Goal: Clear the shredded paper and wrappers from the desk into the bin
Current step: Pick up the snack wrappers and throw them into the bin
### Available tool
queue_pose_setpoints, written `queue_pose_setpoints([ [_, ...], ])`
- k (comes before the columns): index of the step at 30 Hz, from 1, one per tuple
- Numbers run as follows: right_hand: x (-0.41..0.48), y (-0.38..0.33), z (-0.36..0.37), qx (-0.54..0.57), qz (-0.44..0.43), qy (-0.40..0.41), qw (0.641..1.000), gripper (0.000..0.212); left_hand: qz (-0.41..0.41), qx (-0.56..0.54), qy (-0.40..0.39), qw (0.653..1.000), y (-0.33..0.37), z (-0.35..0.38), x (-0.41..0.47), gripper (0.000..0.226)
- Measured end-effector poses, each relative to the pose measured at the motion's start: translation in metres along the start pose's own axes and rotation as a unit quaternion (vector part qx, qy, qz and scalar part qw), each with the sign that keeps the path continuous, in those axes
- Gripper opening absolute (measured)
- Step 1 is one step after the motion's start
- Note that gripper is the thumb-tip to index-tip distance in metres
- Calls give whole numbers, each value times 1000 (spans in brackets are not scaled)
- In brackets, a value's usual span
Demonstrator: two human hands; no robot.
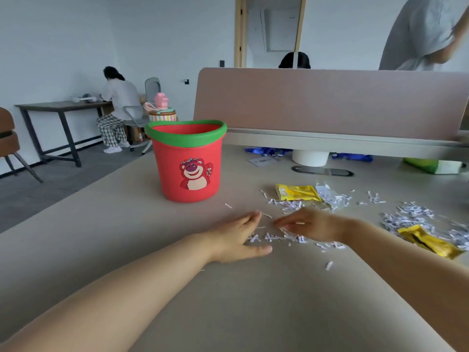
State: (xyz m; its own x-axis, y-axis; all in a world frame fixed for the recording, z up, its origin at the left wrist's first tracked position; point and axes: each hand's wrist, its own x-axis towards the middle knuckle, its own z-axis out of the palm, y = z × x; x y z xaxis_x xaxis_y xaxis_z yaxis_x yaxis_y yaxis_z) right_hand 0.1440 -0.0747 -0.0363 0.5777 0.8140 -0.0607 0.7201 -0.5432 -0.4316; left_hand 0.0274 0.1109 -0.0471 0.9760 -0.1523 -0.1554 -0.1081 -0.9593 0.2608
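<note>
Left hand [237,237] flat, spread; right hand [313,227] relaxed on shreds [272,237]; bin [187,148] beyond; yellow wrapper [297,193] near.

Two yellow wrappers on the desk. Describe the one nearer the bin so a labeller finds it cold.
Start at the red bin with the green rim on the desk. Right of its base lies a flat yellow wrapper, next to a crumpled clear wrapper. The other yellow wrapper sits far right among shreds, with a black streak.
</note>
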Motion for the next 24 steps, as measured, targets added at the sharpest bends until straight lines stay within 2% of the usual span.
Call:
queue_pose_setpoints([
  [3, -20, 4, -2, -22, 7, 106, 994, 27, -90, -25, 39, 995, -17, -7, 11, 78],
  [6, -30, 13, 1, -57, 47, 131, 989, 31, -147, 10, 29, 989, -27, -8, 23, 78],
  [9, -45, 19, 2, -48, 92, 121, 987, 38, -85, 8, 15, 996, -8, -4, 29, 76],
  [12, -59, 25, 2, -11, 129, 130, 983, 43, -15, -130, -1, 991, 13, -4, 21, 72],
  [13, -63, 28, 1, -9, 142, 134, 981, 43, -6, -135, 14, 991, 14, -6, 13, 72],
  [16, -72, 35, -4, -33, 150, 149, 977, 42, -25, -22, 25, 999, -2, -6, -18, 83],
  [19, -73, 33, -3, -47, 156, 151, 975, 43, -68, 79, -15, 994, -21, 2, -53, 124],
  [20, -72, 31, -2, -46, 161, 145, 975, 44, -78, 97, -22, 992, -22, 7, -59, 124],
  [23, -69, 21, 4, -45, 160, 134, 977, 48, -90, 95, 5, 991, -15, 18, -56, 88],
  [24, -70, 18, 6, -46, 153, 139, 977, 48, -92, 89, 16, 992, -10, 19, -48, 83],
])
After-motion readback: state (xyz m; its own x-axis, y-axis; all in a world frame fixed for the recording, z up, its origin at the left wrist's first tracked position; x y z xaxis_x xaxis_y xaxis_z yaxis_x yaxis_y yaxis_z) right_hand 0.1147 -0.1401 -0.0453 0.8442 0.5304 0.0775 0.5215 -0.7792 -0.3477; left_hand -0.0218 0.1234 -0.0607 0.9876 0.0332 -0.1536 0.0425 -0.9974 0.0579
